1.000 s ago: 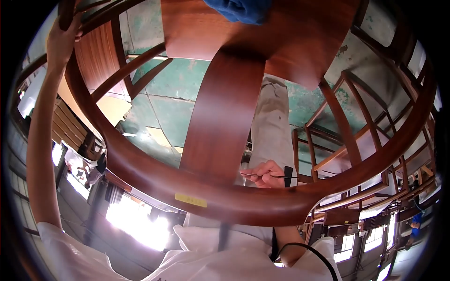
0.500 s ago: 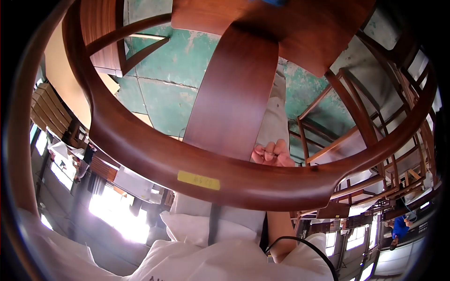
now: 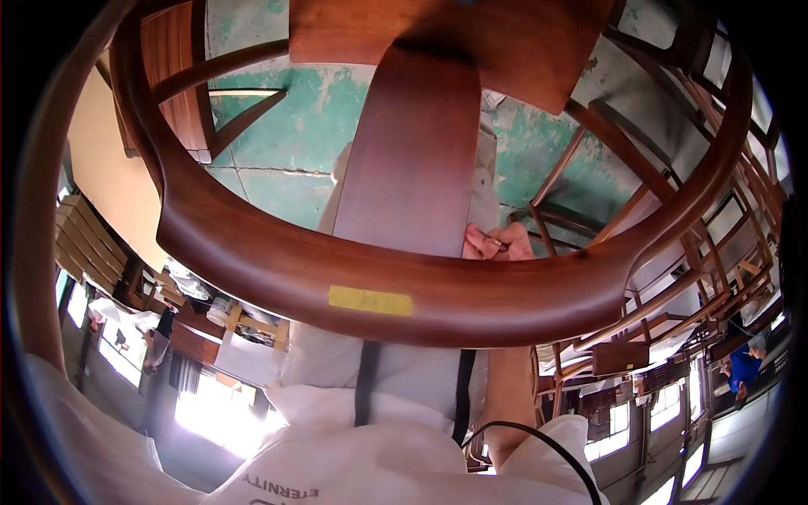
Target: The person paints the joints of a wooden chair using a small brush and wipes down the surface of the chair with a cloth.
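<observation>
A curved reddish-brown chair rail with a yellow label runs across the view, and a broad wooden splat extends from it toward a wooden seat. Beside the splat's right edge, just beyond the rail, is my right hand. Its fingers are closed in a pinch on something small and dark that I cannot make out. My left arm reaches up along the left edge, outside the rail; its hand is out of the frame.
More wooden chair frames crowd the right side. At the left are a pale board and stacked wooden pieces. A person in blue is far off at the lower right. The floor is worn green.
The view has shifted over the chair, and the rail looks lower-edged and higher in frame. My left hand has left the view. The thin stick seen earlier in my right hand no longer shows clearly.
</observation>
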The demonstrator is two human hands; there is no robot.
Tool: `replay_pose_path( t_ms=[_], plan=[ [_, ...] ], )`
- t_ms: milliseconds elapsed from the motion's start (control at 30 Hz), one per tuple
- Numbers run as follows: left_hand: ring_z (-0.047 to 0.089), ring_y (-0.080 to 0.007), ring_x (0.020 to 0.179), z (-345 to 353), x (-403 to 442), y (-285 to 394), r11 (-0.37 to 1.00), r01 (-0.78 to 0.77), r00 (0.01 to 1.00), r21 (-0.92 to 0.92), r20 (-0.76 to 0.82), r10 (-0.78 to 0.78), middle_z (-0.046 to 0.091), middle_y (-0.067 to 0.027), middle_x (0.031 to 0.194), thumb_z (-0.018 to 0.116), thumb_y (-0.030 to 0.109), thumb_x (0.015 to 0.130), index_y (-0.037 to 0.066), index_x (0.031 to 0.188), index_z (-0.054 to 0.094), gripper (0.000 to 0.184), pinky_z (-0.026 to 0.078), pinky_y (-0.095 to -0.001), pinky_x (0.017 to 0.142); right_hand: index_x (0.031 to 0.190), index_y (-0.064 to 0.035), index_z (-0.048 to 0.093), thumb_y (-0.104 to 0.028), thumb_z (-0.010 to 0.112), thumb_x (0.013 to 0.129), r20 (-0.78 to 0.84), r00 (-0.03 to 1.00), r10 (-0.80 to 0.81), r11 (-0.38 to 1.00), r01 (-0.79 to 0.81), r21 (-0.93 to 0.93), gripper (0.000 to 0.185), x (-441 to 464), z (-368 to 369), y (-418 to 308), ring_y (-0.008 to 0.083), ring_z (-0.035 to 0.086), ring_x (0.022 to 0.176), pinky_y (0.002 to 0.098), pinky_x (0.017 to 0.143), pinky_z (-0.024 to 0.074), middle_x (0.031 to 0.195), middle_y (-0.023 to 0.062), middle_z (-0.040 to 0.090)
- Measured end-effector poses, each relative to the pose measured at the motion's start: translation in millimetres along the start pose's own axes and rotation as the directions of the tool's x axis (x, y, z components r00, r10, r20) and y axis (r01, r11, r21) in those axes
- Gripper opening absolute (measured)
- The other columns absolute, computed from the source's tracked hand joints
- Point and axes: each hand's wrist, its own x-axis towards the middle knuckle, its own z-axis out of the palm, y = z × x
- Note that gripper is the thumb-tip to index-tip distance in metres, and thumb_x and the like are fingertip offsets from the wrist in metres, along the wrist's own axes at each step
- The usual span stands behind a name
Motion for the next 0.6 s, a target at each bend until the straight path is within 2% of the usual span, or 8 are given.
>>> replay_pose_path(
  t_ms=[33, 100, 200, 233, 333, 400, 500, 600],
  plan=[
    [0.066, -0.0274, 0.080, -1, 12, -20, 0.999, -0.049, 0.998, -0.007, 0.038, 0.050, 0.069, -0.0173, 0.097, 0.068, 0.017, 0.087, -0.005, 0.111, 0.059, 0.034, 0.056, -0.0356, 0.066, 0.100, 0.0028, 0.050, -0.011, 0.051, 0.099, -0.002, 1.000, -0.018, 1.000, 0.018, 0.018, 0.014, 1, -5, 3, 0.0438, 0.048, 0.130, 0.0596, 0.117, 0.0282, 0.110, 0.0293, 0.061],
    [0.066, -0.0279, 0.081, -2, 20, -33, 0.995, -0.100, 0.994, 0.013, 0.050, 0.099, 0.069, -0.0183, 0.099, 0.067, 0.017, 0.088, -0.007, 0.111, 0.058, 0.035, 0.055, -0.0372, 0.068, 0.099, 0.0034, 0.050, -0.010, 0.053, 0.099, 0.038, 0.997, -0.068, 0.995, 0.065, 0.075, 0.014, 3, -5, 5, 0.0454, 0.049, 0.129, 0.0597, 0.116, 0.0301, 0.110, 0.0337, 0.060],
    [0.066, -0.0288, 0.083, -3, 23, -42, 0.985, -0.165, 0.985, 0.043, 0.066, 0.162, 0.068, -0.0197, 0.101, 0.065, 0.017, 0.089, -0.010, 0.111, 0.057, 0.036, 0.055, -0.0396, 0.072, 0.103, 0.0050, 0.048, -0.007, 0.054, 0.098, 0.106, 0.994, -0.035, 0.998, 0.029, 0.059, 0.014, 4, -6, -3, 0.0488, 0.039, 0.135, 0.0582, 0.117, 0.0290, 0.127, 0.0390, 0.050],
    [0.066, -0.0290, 0.084, -3, 22, -42, 0.981, -0.187, 0.980, 0.052, 0.071, 0.183, 0.068, -0.0202, 0.101, 0.064, 0.017, 0.089, -0.011, 0.111, 0.056, 0.037, 0.055, -0.0404, 0.073, 0.104, 0.0050, 0.048, -0.007, 0.053, 0.098, 0.065, 0.998, 0.024, 0.999, -0.026, 0.027, 0.015, 2, -4, -8, 0.0486, 0.036, 0.137, 0.0580, 0.118, 0.0284, 0.130, 0.0388, 0.048],
    [0.065, -0.0285, 0.090, 1, 16, -36, 0.973, -0.201, 0.979, 0.111, -0.003, 0.202, 0.067, -0.0188, 0.105, 0.064, 0.022, 0.090, -0.008, 0.118, 0.055, 0.042, 0.053, -0.0393, 0.078, 0.106, 0.0044, 0.046, -0.006, 0.052, 0.099, 0.201, 0.977, 0.068, 0.990, -0.091, 0.107, 0.014, 8, -17, -8, 0.0474, 0.028, 0.142, 0.0575, 0.119, 0.0261, 0.139, 0.0373, 0.041],
    [0.064, -0.0281, 0.094, 2, 6, -29, 0.971, -0.191, 0.978, 0.143, -0.055, 0.201, 0.067, -0.0180, 0.108, 0.064, 0.026, 0.091, -0.006, 0.123, 0.054, 0.045, 0.052, -0.0385, 0.082, 0.105, 0.0015, 0.049, -0.007, 0.053, 0.098, 0.226, 0.972, 0.060, 0.997, -0.068, 0.025, 0.011, 10, -12, -7, 0.0407, 0.036, 0.133, 0.0552, 0.119, 0.0254, 0.128, 0.0307, 0.048],
    [0.062, -0.0276, 0.100, 2, 1, -24, 0.965, -0.191, 0.971, 0.182, -0.111, 0.213, 0.066, -0.0166, 0.111, 0.064, 0.031, 0.093, -0.002, 0.129, 0.053, 0.051, 0.050, -0.0374, 0.087, 0.102, -0.0042, 0.054, -0.009, 0.056, 0.097, 0.152, 0.988, 0.020, 0.977, 0.013, -0.211, 0.007, 12, 4, -11, 0.0293, 0.057, 0.116, 0.0527, 0.120, 0.0237, 0.102, 0.0181, 0.065],
    [0.061, -0.0270, 0.107, 0, -4, -16, 0.960, -0.197, 0.964, 0.201, -0.138, 0.226, 0.065, -0.0153, 0.115, 0.065, 0.036, 0.094, 0.001, 0.136, 0.052, 0.056, 0.049, -0.0363, 0.092, 0.103, -0.0047, 0.054, -0.009, 0.055, 0.097, 0.243, 0.969, -0.041, 0.988, 0.075, -0.132, 0.007, 16, -6, -5, 0.0322, 0.056, 0.120, 0.0582, 0.120, 0.0183, 0.103, 0.0168, 0.065]
  ],
)
